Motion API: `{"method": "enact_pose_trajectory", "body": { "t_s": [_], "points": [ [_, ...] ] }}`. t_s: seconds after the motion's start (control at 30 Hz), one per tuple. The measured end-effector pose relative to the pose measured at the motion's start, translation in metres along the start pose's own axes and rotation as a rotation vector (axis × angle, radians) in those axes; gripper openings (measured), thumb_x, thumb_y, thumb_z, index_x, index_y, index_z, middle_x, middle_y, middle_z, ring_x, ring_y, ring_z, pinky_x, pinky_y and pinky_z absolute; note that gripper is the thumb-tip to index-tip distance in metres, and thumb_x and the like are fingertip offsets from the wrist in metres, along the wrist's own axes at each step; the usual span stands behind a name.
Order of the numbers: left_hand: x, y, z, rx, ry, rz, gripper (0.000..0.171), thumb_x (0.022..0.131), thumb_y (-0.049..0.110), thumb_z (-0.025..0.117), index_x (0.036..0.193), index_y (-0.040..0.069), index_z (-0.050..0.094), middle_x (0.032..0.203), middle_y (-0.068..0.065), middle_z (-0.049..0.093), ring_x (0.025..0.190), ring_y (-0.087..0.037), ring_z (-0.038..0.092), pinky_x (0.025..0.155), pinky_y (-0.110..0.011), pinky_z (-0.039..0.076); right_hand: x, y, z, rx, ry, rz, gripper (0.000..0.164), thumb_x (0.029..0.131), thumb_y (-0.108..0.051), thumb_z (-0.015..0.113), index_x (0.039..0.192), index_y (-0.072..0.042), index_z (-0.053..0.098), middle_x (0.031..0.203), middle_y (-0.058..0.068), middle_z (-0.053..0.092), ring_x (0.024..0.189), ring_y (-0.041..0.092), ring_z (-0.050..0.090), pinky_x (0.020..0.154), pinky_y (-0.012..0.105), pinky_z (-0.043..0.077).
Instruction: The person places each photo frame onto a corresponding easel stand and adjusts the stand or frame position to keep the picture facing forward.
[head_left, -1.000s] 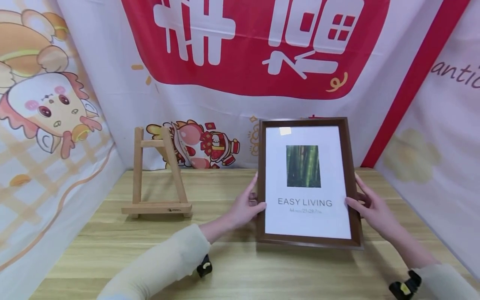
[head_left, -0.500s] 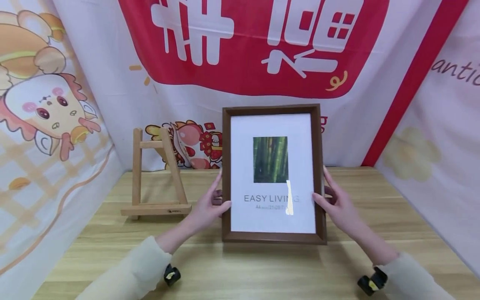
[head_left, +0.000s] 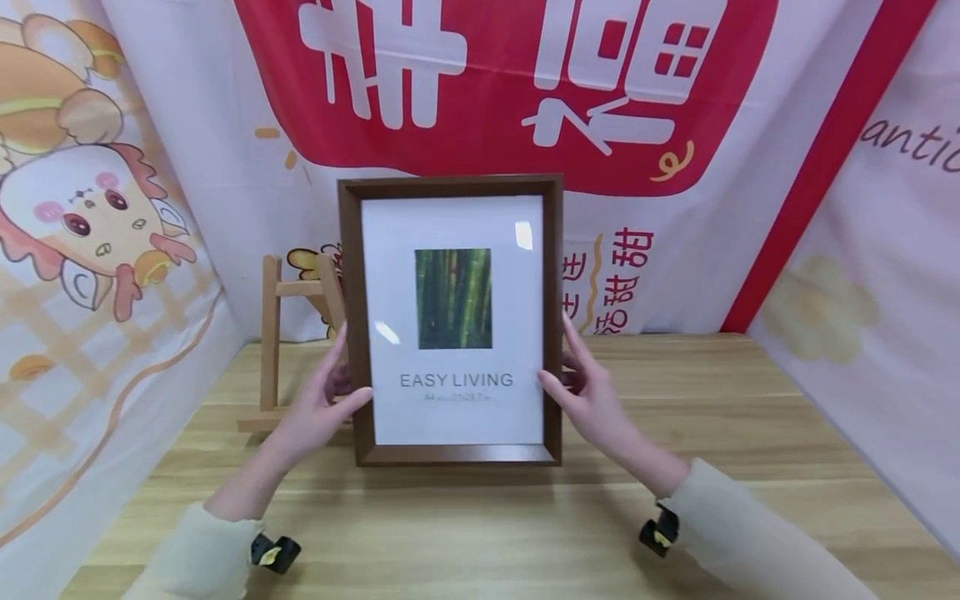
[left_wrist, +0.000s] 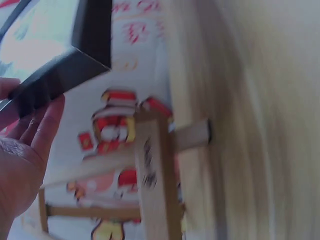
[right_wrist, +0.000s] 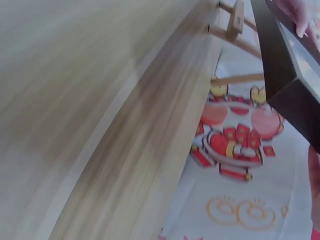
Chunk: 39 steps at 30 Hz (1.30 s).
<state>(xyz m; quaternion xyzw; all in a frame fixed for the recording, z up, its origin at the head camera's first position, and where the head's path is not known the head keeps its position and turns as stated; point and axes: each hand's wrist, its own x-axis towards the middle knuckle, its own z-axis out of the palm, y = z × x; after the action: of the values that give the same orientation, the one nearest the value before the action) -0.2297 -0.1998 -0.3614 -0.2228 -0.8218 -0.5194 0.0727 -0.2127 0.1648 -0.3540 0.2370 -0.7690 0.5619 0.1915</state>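
Note:
Both hands hold a brown picture frame [head_left: 553,333] upright in the air above the table. Behind its glass is a white sheet with a bamboo picture and the words EASY LIVING. My left hand [head_left: 318,408] grips the left side, thumb on the front edge, other fingers along the side and behind. On the opposite side my right hand [head_left: 596,400] grips it the same way. A small wooden easel [head_left: 270,333] stands at the left, partly hidden behind the frame and left hand. In the left wrist view the easel's ledge [left_wrist: 156,175] lies below the frame's lower corner [left_wrist: 65,75].
A wood-grain table [head_left: 720,433] extends beneath and to the right. Printed cloth stands at the back [head_left: 675,275], with side cloths at left [head_left: 180,333] and right [head_left: 885,275]. A black wrist camera sits at each cuff.
The frame has moved left and upward in both hands, from the right side of the table to partly in front of the easel. The easel has stayed in place.

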Motion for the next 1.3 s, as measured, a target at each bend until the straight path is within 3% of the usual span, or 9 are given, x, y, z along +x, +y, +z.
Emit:
{"method": "enact_pose_trajectory", "body": {
  "t_s": [0.17,0.3,0.5,0.67,0.87,1.07,1.3],
  "points": [
    [-0.009,-0.003,-0.024,0.067,0.089,0.026,0.085,0.097,0.012,0.06,0.156,0.036,0.003,0.14,-0.028,0.044,0.108,-0.018,0.054,0.078,-0.015,0.05,0.012,-0.018,0.031,-0.01,0.018,-0.172,0.076,0.087,0.011,0.063,0.15,0.007,0.021,0.106,0.034,0.064,0.074,0.036,0.068,0.059,0.032,0.058],
    [-0.014,-0.008,-0.038,0.07,0.153,0.056,0.086,0.096,0.004,0.059,0.157,0.031,0.004,0.149,-0.026,0.032,0.104,-0.004,0.049,0.078,-0.01,0.047,0.021,-0.013,0.053,0.002,0.022,-0.236,0.076,0.085,0.014,0.064,0.148,0.012,0.022,0.097,0.03,0.066,0.067,0.034,0.067,0.055,0.034,0.058],
    [-0.017,-0.014,-0.061,0.079,0.242,0.044,0.084,0.096,0.0,0.056,0.157,0.024,0.004,0.149,-0.032,0.027,0.103,0.003,0.046,0.079,-0.006,0.044,0.041,0.014,0.087,0.033,0.019,-0.259,0.081,0.085,0.009,0.067,0.151,0.004,0.021,0.087,0.021,0.065,0.058,0.025,0.06,0.051,0.032,0.055],
    [-0.013,-0.021,-0.083,0.146,0.268,0.024,0.081,0.097,0.004,0.056,0.157,0.02,0.003,0.146,-0.035,0.03,0.102,0.006,0.044,0.079,-0.003,0.041,0.055,0.015,0.107,0.051,-0.008,-0.245,0.08,0.09,0.001,0.067,0.155,-0.008,0.021,0.093,0.017,0.062,0.065,0.02,0.062,0.057,0.031,0.057],
    [-0.008,-0.028,-0.106,0.206,0.282,0.062,0.082,0.097,0.002,0.054,0.157,0.024,0.003,0.14,-0.038,0.036,0.098,0.006,0.048,0.076,-0.004,0.044,0.073,0.009,0.127,0.011,-0.025,-0.232,0.08,0.092,-0.005,0.066,0.157,-0.015,0.019,0.108,0.016,0.061,0.076,0.019,0.063,0.063,0.026,0.057],
    [-0.004,-0.029,-0.127,0.272,0.32,0.026,0.081,0.098,0.007,0.054,0.157,0.033,0.005,0.13,-0.038,0.045,0.093,0.007,0.05,0.074,-0.004,0.044,0.09,0.002,0.145,-0.017,-0.045,-0.226,0.08,0.094,-0.009,0.065,0.157,-0.018,0.017,0.123,0.018,0.058,0.084,0.019,0.064,0.064,0.021,0.056],
    [0.008,-0.032,-0.148,0.314,0.34,-0.027,0.081,0.1,0.012,0.052,0.155,0.04,0.001,0.14,-0.034,0.041,0.094,0.007,0.046,0.075,-0.002,0.042,0.106,-0.007,0.162,-0.063,-0.08,-0.211,0.081,0.096,-0.013,0.063,0.158,-0.021,0.012,0.115,0.015,0.062,0.08,0.019,0.059,0.068,0.018,0.052]
  ]
}}
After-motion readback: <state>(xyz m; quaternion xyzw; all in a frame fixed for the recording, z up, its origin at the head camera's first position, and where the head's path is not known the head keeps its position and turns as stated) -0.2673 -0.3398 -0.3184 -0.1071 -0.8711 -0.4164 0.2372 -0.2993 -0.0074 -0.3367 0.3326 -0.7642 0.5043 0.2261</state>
